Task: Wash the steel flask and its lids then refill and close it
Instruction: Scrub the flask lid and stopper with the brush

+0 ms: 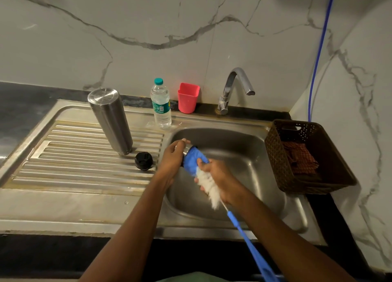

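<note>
The steel flask [110,120] stands upside down on the ridged drainboard [70,161], left of the sink basin [244,154]. A black inner lid [143,161] lies on the drainboard beside its mouth. Over the basin my left hand [172,161] grips the steel outer lid [186,150], mostly hidden by my fingers. My right hand [218,175] holds the blue and white bristle head of a bottle brush [192,159] pushed into that lid. The brush's blue handle [250,241] runs down toward me.
A plastic water bottle [161,103] with a teal cap and a pink cup [187,98] stand behind the sink. The tap [235,86] is at the back, no water running. A brown basket [305,156] with a checked cloth sits right of the basin.
</note>
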